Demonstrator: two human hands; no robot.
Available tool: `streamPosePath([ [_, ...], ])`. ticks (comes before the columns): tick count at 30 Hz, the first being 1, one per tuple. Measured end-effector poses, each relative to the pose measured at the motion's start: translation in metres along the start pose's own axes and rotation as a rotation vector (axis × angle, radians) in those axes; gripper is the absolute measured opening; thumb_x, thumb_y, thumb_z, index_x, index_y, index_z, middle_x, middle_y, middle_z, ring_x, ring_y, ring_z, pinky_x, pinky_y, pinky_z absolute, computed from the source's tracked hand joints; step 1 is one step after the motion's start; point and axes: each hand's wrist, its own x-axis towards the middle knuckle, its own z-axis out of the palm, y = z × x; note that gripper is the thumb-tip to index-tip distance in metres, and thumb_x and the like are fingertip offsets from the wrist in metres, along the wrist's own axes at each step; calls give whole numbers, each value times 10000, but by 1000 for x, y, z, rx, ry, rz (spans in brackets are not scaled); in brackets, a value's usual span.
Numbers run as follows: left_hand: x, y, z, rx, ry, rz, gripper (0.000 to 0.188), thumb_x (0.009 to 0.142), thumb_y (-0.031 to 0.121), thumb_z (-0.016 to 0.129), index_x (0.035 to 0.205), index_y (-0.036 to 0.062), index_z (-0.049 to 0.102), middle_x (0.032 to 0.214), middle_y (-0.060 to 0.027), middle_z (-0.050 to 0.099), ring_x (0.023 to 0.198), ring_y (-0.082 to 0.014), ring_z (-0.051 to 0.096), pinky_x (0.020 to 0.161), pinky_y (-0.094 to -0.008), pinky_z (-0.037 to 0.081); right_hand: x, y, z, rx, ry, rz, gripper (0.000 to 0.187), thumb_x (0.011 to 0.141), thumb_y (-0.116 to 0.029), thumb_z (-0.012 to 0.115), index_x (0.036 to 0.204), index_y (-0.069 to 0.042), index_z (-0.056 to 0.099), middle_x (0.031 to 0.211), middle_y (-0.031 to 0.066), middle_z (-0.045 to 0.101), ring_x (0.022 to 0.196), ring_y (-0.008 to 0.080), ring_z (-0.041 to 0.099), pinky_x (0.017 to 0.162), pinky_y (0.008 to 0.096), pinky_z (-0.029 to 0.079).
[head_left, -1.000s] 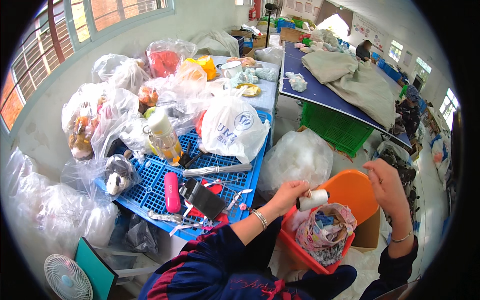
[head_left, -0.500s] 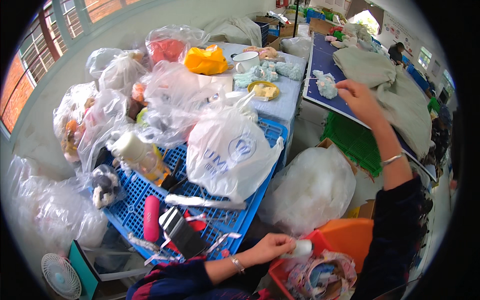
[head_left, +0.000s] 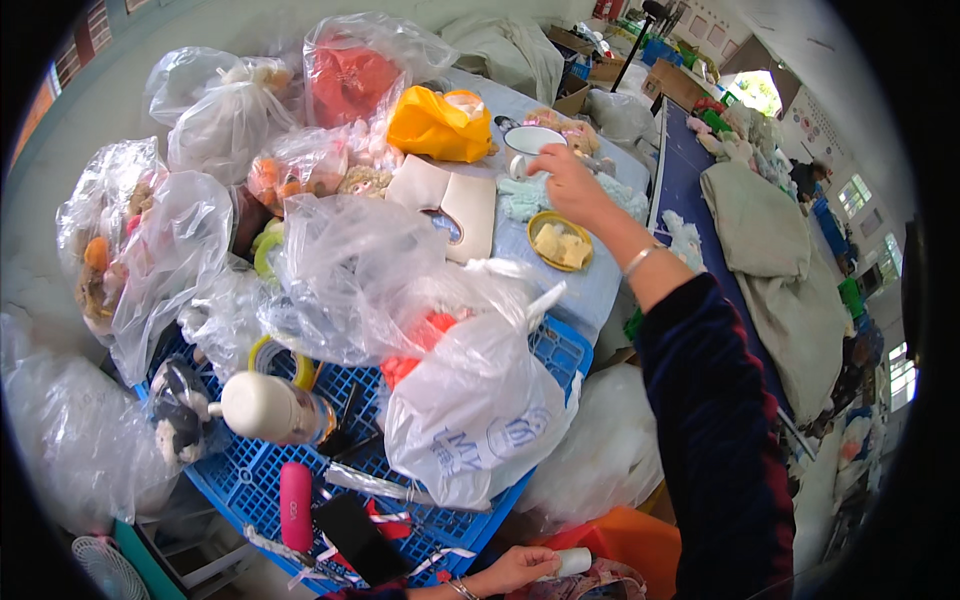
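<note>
Spool of white thread [head_left: 574, 562]: at the bottom edge of the head view, just right of the left hand's fingertips, lying on its side and well apart from the right hand.
Left hand [head_left: 522, 571]: thumb and fingers clamped on the near end of the spool, with a silver bracelet [head_left: 463, 590] at the wrist.
Right hand [head_left: 575, 190]: stretched far forward over the tabletop [head_left: 592, 295] with its pale blue surface, fingers bent and pointing left; whether the fingertips are together or apart, or pinch anything, I cannot tell.
White mug with a dark rim [head_left: 530, 143]: just beyond the right fingertips, partly covered by them in this view; contact cannot be told.
Round yellow dish [head_left: 585, 262]: below the right hand in the view, holding cream-coloured pieces [head_left: 559, 243].
Fluffy pale blue pieces [head_left: 518, 200]: next to the right hand, partly behind it.
Orange plastic bin [head_left: 640, 545]: just right of the spool, beside a pink patterned cloth bag [head_left: 605, 580] that lies below the spool.
Blue plastic grid [head_left: 567, 352]: left of the spool and beyond the left hand, carrying a white plastic bag with blue print [head_left: 480, 415], a black phone [head_left: 362, 540], a pink oblong case [head_left: 296, 507] and a bottle with a cream cap [head_left: 262, 408].
Bright yellow plastic bag [head_left: 438, 127]: on the tabletop, left of the mug.
</note>
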Motion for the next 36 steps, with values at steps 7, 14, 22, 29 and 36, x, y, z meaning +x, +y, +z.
streamPosePath([
  [7, -4, 24, 5, -58, 112, 82, 252, 943, 223, 681, 1082, 14, 699, 922, 9, 674, 827, -93, 595, 746, -264, 495, 119, -8, 90, -20, -56, 119, 326, 782, 25, 458, 994, -88, 678, 1471, 250, 366, 1287, 420, 456, 1086, 407, 368],
  [14, -4, 46, 0, -144, 88, 25, 275, 932, 240, 686, 1092, 17, 686, 944, 7, 669, 851, -90, 592, 764, -264, 493, 149, 41, 141, -63, -283, 257, 293, 833, -71, 503, 1059, -57, 688, 1259, 243, 569, 1112, 373, 599, 940, 436, 480],
  [22, 5, 66, -13, -156, 110, 29, 324, 917, 266, 695, 1123, 17, 667, 977, 5, 662, 878, -91, 590, 786, -264, 490, 36, -51, 123, -40, -218, -175, 285, 877, -23, 504, 1131, 51, 610, 1114, 201, 579, 1053, 363, 574, 901, 419, 491],
  [29, 7, 75, -19, -102, 87, -15, 370, 904, 289, 703, 1150, 18, 651, 1005, 3, 657, 901, -92, 589, 805, -265, 487, -34, -80, 94, 49, -111, -298, 239, 831, -19, 565, 1054, 41, 626, 1019, 167, 586, 971, 330, 576, 840, 400, 498],
  [36, 10, 79, -24, -67, 97, -18, 417, 891, 312, 711, 1177, 18, 634, 1033, 1, 652, 925, -92, 587, 825, -265, 484, -71, -118, 62, -76, -113, -353, 338, 766, -50, 605, 1095, -5, 665, 1057, 54, 608, 919, 254, 525, 810, 360, 474],
])
